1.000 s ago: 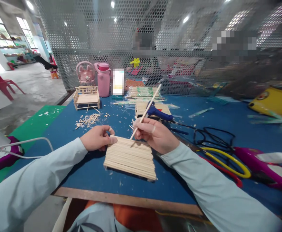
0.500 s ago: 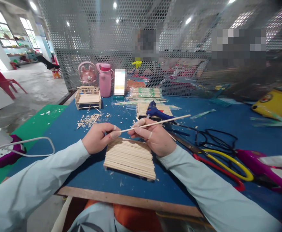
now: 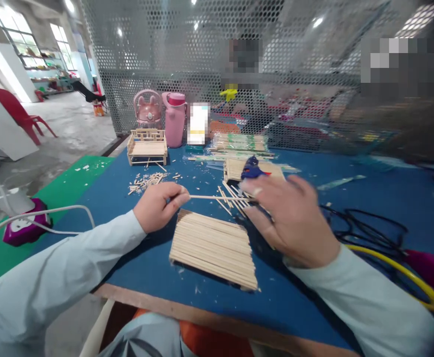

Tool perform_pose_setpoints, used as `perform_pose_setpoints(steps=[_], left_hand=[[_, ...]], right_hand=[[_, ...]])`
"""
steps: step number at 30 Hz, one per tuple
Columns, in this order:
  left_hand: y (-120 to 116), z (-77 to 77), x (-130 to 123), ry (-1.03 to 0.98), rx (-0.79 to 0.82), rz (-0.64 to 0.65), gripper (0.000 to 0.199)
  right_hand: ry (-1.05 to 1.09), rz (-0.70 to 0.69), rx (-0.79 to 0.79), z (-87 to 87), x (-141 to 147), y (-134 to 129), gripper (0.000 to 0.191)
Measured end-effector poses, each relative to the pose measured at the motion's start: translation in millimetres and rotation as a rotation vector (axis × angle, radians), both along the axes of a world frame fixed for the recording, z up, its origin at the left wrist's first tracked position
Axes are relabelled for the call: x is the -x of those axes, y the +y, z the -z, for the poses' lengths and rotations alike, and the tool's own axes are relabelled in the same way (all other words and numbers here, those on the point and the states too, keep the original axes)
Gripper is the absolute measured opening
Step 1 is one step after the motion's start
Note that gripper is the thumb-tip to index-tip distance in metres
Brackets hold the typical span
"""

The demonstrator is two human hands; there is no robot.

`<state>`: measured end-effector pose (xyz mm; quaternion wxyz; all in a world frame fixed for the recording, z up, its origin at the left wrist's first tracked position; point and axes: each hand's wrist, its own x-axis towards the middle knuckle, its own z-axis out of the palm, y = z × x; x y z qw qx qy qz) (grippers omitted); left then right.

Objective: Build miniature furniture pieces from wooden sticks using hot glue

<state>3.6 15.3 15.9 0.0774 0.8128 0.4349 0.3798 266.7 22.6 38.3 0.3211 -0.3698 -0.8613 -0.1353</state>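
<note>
Pinched in my left hand (image 3: 162, 206) is one end of a thin wooden stick (image 3: 211, 197), which runs level to the right. My right hand (image 3: 289, 218) is blurred, its fingers spread near the stick's far end; contact there is unclear. Below both hands lies a panel of wooden sticks (image 3: 213, 249) on the blue table (image 3: 209, 302). Loose sticks (image 3: 227, 199) lie behind the stick. A blue glue gun (image 3: 252, 168) rests on a second stick panel (image 3: 234, 169) near my right fingers.
Behind my left hand are short stick pieces (image 3: 144, 182) and a small wooden bench model (image 3: 147, 148). Farther back stand a pink bottle (image 3: 175, 121) and a phone (image 3: 198, 124). Black cable (image 3: 365, 223) and a yellow scissor handle (image 3: 399, 272) lie right.
My right hand has moved right, and its fingers have opened from their grip on the stick. My left hand still holds the stick. The view has shifted, moving the table's contents rightward.
</note>
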Motion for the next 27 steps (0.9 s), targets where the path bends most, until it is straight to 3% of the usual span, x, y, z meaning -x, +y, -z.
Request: perform_pose_setpoints(steps=[2, 5, 9, 12, 14, 19, 23, 27], left_hand=[[-5, 0.4, -4, -0.027, 0.025, 0.014, 0.024], [-8, 1.9, -4, -0.126, 0.168, -0.036, 0.028], [-9, 8.8, 0, -0.316, 0.558, -0.127, 0.042], [-11, 12.0, 1, -0.375, 0.883, -0.056, 0.05], [-13, 11.4, -1, -0.384, 0.975, 0.011, 0.047], [-15, 8.0, -6, -0.245, 0.934, 0.065, 0.033], [-17, 6.5, -7, -0.374, 0.934, 0.093, 0.025], [-22, -0.6, -2, -0.45, 0.799, 0.021, 0.029]], right_hand=[[-0.06, -0.03, 0.218, 7.9, 3, -3, 0.02], [0.037, -0.027, 0.41, 13.8, 1, -3, 0.016], [0.11, -0.091, 0.539, 16.0, -5, -5, 0.013], [0.139, -0.044, 0.561, 16.3, -7, -7, 0.014], [0.152, 0.0, 0.58, 15.9, -8, -7, 0.015], [0.169, 0.026, 0.734, 14.6, -9, -6, 0.02], [0.304, 0.034, 0.826, 11.4, -8, -8, 0.024], [0.525, 0.079, 0.906, 8.5, -9, -12, 0.027]])
